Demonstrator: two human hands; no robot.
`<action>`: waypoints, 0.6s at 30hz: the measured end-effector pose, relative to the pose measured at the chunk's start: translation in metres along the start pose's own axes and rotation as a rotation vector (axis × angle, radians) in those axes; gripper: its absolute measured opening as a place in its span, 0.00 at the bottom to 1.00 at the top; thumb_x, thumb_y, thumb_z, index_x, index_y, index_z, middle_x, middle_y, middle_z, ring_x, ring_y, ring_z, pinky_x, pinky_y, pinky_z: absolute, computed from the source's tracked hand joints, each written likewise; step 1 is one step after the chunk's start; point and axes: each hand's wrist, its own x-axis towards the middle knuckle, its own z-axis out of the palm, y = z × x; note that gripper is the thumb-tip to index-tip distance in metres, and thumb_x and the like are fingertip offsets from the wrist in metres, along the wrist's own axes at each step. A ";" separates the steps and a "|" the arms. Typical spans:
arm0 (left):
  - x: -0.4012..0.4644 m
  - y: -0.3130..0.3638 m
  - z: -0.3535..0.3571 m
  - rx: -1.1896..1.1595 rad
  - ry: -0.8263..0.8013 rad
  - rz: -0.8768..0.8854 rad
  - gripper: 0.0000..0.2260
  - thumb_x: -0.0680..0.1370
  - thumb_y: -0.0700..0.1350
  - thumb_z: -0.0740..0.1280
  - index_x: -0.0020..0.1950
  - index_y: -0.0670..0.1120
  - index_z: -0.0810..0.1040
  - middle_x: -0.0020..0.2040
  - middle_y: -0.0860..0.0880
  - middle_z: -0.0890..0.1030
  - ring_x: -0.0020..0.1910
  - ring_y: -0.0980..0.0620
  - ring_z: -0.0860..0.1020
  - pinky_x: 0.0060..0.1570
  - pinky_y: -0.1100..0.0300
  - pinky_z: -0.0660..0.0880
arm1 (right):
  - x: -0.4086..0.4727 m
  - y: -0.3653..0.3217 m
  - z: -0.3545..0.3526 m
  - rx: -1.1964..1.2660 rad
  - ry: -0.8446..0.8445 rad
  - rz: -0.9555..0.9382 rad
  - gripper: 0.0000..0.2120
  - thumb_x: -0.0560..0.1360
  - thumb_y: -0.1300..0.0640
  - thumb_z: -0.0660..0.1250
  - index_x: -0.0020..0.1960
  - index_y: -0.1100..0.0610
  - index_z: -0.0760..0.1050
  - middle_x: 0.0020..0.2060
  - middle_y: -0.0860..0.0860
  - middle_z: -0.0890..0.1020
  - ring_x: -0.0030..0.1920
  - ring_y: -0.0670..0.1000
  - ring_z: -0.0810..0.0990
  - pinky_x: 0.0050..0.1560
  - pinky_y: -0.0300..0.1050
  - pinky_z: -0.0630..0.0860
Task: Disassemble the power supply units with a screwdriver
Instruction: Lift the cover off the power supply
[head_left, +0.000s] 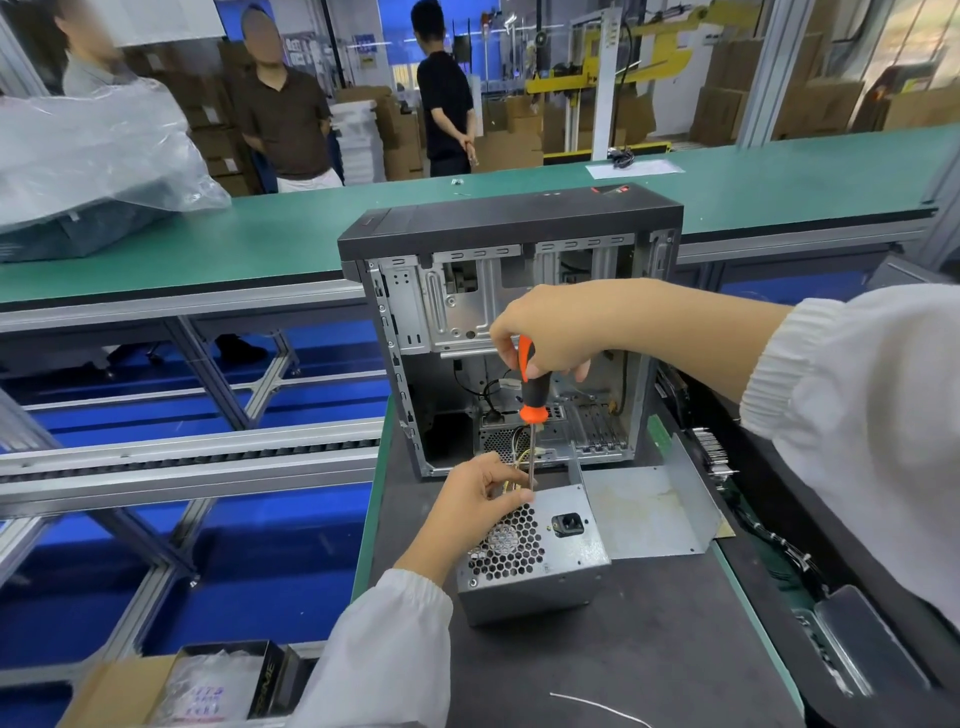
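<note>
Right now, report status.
Right hand grips screwdriver, upright. Left hand steadies power supply at its top edge. Open computer case close behind.

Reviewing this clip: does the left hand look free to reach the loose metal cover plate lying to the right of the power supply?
Probably not right now. The left hand steadies the power supply at the screwdriver tip, and the cover plate lies beyond the unit.

Right hand (550, 332): raised, fingers curled in a grip, white sleeve at forearm.
Left hand (475, 499): lower, fingers bent, thumb and fingertips pinching, white cuff at wrist.
</note>
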 end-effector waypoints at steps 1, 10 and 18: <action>0.000 0.000 0.000 0.031 -0.027 0.001 0.08 0.75 0.44 0.73 0.53 0.49 0.85 0.40 0.47 0.73 0.35 0.57 0.68 0.38 0.68 0.66 | 0.000 0.000 0.000 0.003 0.002 -0.004 0.05 0.78 0.63 0.64 0.54 0.58 0.74 0.49 0.55 0.76 0.32 0.50 0.78 0.28 0.39 0.76; -0.001 -0.001 0.008 0.059 0.065 -0.021 0.06 0.73 0.43 0.75 0.49 0.45 0.86 0.39 0.49 0.76 0.42 0.50 0.75 0.49 0.55 0.75 | -0.002 0.004 0.004 0.037 0.035 -0.017 0.05 0.78 0.63 0.64 0.54 0.57 0.74 0.45 0.54 0.76 0.31 0.49 0.78 0.28 0.38 0.76; -0.002 0.000 0.011 0.054 0.127 0.007 0.05 0.73 0.43 0.75 0.48 0.45 0.86 0.36 0.53 0.74 0.36 0.56 0.72 0.40 0.64 0.71 | -0.007 0.008 0.004 0.036 0.058 -0.025 0.04 0.79 0.61 0.64 0.52 0.54 0.73 0.49 0.56 0.77 0.28 0.47 0.76 0.25 0.37 0.73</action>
